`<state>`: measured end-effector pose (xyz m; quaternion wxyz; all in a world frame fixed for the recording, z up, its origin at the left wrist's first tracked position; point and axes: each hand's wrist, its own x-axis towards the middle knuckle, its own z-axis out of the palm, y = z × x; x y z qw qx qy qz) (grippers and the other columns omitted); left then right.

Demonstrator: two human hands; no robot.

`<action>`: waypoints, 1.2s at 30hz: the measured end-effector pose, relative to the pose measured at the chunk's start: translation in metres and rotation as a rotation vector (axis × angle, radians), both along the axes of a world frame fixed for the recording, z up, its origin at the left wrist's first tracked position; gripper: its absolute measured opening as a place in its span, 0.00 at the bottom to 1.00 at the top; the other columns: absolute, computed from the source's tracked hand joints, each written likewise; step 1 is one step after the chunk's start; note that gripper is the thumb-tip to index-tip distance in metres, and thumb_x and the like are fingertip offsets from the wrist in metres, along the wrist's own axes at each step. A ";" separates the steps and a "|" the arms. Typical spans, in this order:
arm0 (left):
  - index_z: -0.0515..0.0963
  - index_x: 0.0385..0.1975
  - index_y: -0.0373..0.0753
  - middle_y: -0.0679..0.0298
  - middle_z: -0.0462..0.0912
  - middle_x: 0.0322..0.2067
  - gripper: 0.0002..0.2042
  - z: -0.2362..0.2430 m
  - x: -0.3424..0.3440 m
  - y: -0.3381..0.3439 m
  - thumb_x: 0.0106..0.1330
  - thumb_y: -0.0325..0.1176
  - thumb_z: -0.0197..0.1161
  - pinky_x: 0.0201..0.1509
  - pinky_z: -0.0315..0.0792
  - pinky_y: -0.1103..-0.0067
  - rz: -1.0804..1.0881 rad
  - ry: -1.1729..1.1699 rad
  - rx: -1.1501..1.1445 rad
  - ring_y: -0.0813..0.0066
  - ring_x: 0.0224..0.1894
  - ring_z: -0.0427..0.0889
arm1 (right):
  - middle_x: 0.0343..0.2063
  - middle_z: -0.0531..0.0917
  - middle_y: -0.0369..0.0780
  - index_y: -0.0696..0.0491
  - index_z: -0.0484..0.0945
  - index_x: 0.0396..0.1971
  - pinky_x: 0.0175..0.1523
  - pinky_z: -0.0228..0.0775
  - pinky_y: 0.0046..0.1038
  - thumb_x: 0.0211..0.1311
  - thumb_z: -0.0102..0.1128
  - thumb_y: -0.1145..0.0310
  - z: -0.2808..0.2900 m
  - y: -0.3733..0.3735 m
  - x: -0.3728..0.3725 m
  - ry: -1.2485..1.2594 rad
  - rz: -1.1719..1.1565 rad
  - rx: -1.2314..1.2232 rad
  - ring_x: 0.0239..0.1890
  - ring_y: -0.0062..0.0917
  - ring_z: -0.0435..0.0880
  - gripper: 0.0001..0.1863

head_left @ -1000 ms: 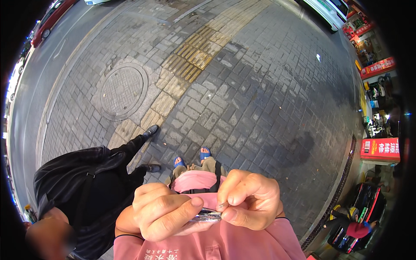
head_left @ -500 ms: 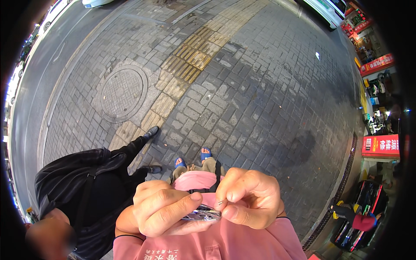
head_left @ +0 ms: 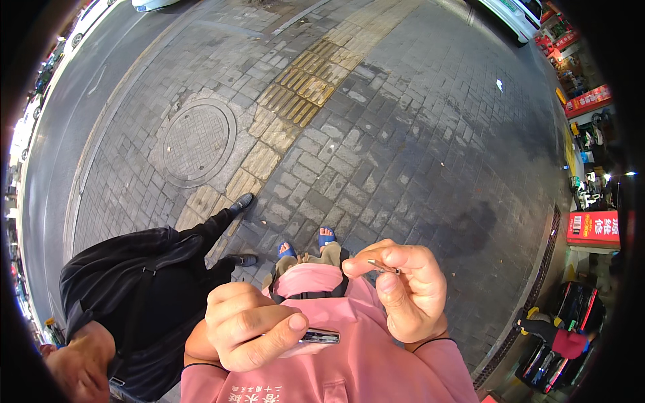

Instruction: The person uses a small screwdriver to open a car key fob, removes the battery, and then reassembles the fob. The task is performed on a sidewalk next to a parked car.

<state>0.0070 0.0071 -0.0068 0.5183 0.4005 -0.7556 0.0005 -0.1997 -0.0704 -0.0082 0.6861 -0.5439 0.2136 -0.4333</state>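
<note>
My left hand [head_left: 250, 327] is closed around a slim, glossy dark object [head_left: 321, 336] with a silvery edge. Only its end sticks out past the thumb, so its kind is hard to tell. To the right and a little higher, my right hand [head_left: 403, 287] pinches a small, thin metal piece [head_left: 383, 266] between thumb and fingers. The two items are apart, with my pink shirt [head_left: 349, 363] behind and below them. Part of the dark object is hidden by my left fingers.
A person in black [head_left: 144, 295] stands close on my left. Grey paving [head_left: 403, 168] stretches ahead, with a round manhole cover [head_left: 199, 142] and yellow tactile tiles [head_left: 312, 80]. Shopfronts with a red sign box [head_left: 593, 228] line the right; a road [head_left: 101, 101] runs along the left.
My right hand has moved up and away from the dark object with the metal piece in its fingers. Both were touching or nearly so before. My left hand keeps its hold.
</note>
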 end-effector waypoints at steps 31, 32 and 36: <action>0.79 0.39 0.30 0.59 0.82 0.28 0.22 -0.003 -0.005 -0.014 0.45 0.30 0.80 0.22 0.75 0.81 0.019 0.189 0.146 0.73 0.23 0.82 | 0.27 0.85 0.43 0.60 0.83 0.38 0.29 0.75 0.25 0.60 0.68 0.73 0.057 -0.038 -0.019 0.582 0.183 -0.452 0.25 0.26 0.85 0.08; 0.79 0.39 0.30 0.60 0.82 0.28 0.22 -0.003 -0.005 -0.014 0.45 0.30 0.80 0.22 0.75 0.81 0.021 0.189 0.143 0.73 0.22 0.82 | 0.24 0.84 0.42 0.59 0.84 0.37 0.28 0.74 0.25 0.58 0.69 0.73 0.064 -0.041 -0.016 0.644 0.216 -0.552 0.24 0.26 0.85 0.09; 0.80 0.39 0.29 0.59 0.83 0.29 0.22 0.001 -0.006 -0.014 0.46 0.31 0.79 0.21 0.74 0.81 -0.084 0.248 0.261 0.73 0.22 0.82 | 0.17 0.82 0.39 0.58 0.84 0.28 0.22 0.66 0.23 0.57 0.71 0.63 0.071 -0.038 -0.003 0.613 0.216 -0.538 0.16 0.24 0.80 0.12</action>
